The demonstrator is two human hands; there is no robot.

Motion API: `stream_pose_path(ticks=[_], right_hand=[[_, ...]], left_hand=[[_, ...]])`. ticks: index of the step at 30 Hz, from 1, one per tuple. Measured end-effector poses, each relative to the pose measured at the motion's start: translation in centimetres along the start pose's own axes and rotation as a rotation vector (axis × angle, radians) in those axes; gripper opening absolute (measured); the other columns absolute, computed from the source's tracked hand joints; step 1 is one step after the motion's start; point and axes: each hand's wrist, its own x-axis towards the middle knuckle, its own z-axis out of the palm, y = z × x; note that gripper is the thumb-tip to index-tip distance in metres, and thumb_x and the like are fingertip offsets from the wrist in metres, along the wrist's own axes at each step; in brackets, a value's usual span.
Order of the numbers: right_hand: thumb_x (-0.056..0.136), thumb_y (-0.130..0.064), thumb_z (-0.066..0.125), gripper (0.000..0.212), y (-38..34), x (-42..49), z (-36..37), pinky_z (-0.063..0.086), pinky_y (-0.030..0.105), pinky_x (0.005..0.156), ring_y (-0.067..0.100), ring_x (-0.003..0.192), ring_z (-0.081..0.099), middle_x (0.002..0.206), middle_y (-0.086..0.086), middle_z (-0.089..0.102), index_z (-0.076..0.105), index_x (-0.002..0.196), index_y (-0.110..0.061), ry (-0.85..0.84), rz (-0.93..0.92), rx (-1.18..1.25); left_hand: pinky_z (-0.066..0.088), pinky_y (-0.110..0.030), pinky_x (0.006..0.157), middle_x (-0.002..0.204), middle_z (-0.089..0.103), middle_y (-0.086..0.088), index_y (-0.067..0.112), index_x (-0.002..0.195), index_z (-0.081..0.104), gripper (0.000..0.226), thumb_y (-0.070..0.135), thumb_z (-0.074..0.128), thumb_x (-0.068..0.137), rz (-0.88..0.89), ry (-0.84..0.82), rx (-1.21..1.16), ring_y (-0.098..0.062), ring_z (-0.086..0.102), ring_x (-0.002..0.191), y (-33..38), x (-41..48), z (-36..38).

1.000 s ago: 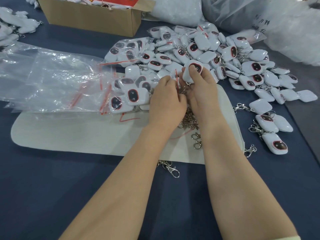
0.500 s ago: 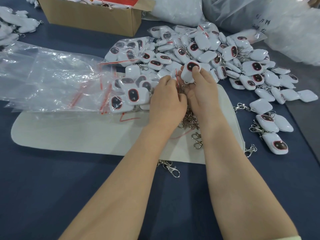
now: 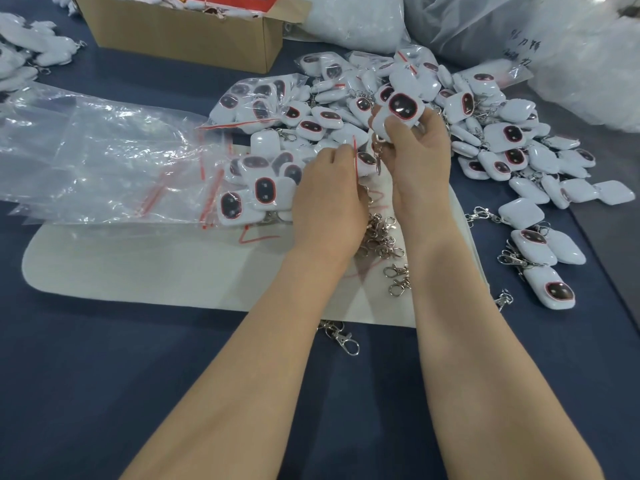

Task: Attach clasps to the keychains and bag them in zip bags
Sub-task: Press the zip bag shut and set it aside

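The right hand (image 3: 417, 164) lifts the white square plastic keychain with a dark, red-rimmed oval face (image 3: 403, 107) higher over the pile. It draws apart from the left hand (image 3: 329, 199), which pinches the clear red-strip zip bag (image 3: 355, 157).

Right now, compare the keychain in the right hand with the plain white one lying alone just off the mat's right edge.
The held keychain is raised, pinched by the right hand; the lone keychain lies flat on the blue table. The held one shows its dark, red-rimmed face; the lone one shows a plain white side. Both are white rounded squares.
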Motion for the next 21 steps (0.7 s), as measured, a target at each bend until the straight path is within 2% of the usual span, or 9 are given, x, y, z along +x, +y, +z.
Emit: stream_pose_path(ticks=[3,5,8,11,14,18,21], right_hand=[[0.090,-0.012,0.062,0.012,-0.8,-0.4,0.7,0.056,0.039,0.087,0.011,0.081,0.064,0.085,-0.005,0.065,0.054,0.093,-0.020,-0.022,-0.039,-0.125],[0.088,-0.014,0.065,0.013,-1.2,-0.7,0.9,0.055,0.043,0.088,0.014,0.083,0.061,0.083,-0.007,0.061,0.054,0.089,-0.022,-0.078,-0.075,-0.280],[0.087,-0.012,0.066,0.015,-1.8,-1.1,1.1,0.058,0.032,0.075,0.015,0.073,0.064,0.083,-0.002,0.060,0.055,0.098,-0.013,-0.187,-0.017,-0.416],[0.086,-0.012,0.068,0.035,-2.3,-1.4,1.2,0.060,0.030,0.068,0.015,0.062,0.066,0.085,0.003,0.057,0.043,0.110,-0.012,-0.223,0.053,-0.545],[0.083,-0.013,0.068,0.039,-3.0,-1.6,1.1,0.059,0.035,0.066,0.017,0.056,0.062,0.081,0.006,0.058,0.039,0.109,-0.010,-0.240,0.024,-0.724],[0.083,-0.012,0.068,0.030,-3.7,-1.7,0.7,0.059,0.041,0.070,0.015,0.055,0.063,0.072,0.005,0.064,0.051,0.108,-0.009,-0.311,-0.022,-0.797],[0.086,-0.007,0.064,0.025,-3.9,-2.0,0.8,0.058,0.046,0.075,0.024,0.061,0.066,0.071,0.011,0.068,0.060,0.110,-0.011,-0.380,-0.020,-0.790]], left_hand=[[0.041,-0.038,0.078,0.123,0.053,-0.008,0.011,0.126,0.046,0.043,0.007,0.056,0.085,-0.051,-0.010,0.010,-0.029,0.052,0.110,-0.2,0.2,-0.2],[0.040,-0.038,0.076,0.119,0.054,-0.008,0.011,0.121,0.048,0.036,0.009,0.056,0.086,-0.080,0.009,-0.012,-0.030,0.052,0.107,-0.4,0.3,-0.4],[0.041,-0.036,0.077,0.113,0.058,-0.009,0.008,0.114,0.052,0.027,0.011,0.054,0.087,-0.118,0.073,-0.141,-0.029,0.054,0.101,-0.5,0.5,-0.6],[0.040,-0.025,0.078,0.109,0.060,-0.005,0.008,0.114,0.055,0.027,0.007,0.053,0.087,-0.215,0.135,-0.366,-0.019,0.056,0.094,-0.5,0.8,-0.8],[0.037,-0.012,0.065,0.093,0.057,0.006,0.011,0.110,0.055,0.024,0.008,0.053,0.087,-0.300,0.207,-0.518,-0.003,0.052,0.076,-0.6,1.1,-1.2],[0.041,-0.013,0.063,0.084,0.054,0.011,0.017,0.101,0.052,0.016,0.012,0.054,0.086,-0.314,0.238,-0.614,0.000,0.053,0.070,-0.4,1.0,-1.4],[0.042,-0.016,0.066,0.092,0.057,0.004,0.015,0.101,0.055,0.018,0.009,0.056,0.085,-0.243,0.264,-0.591,-0.009,0.056,0.075,-0.2,0.8,-1.4]])
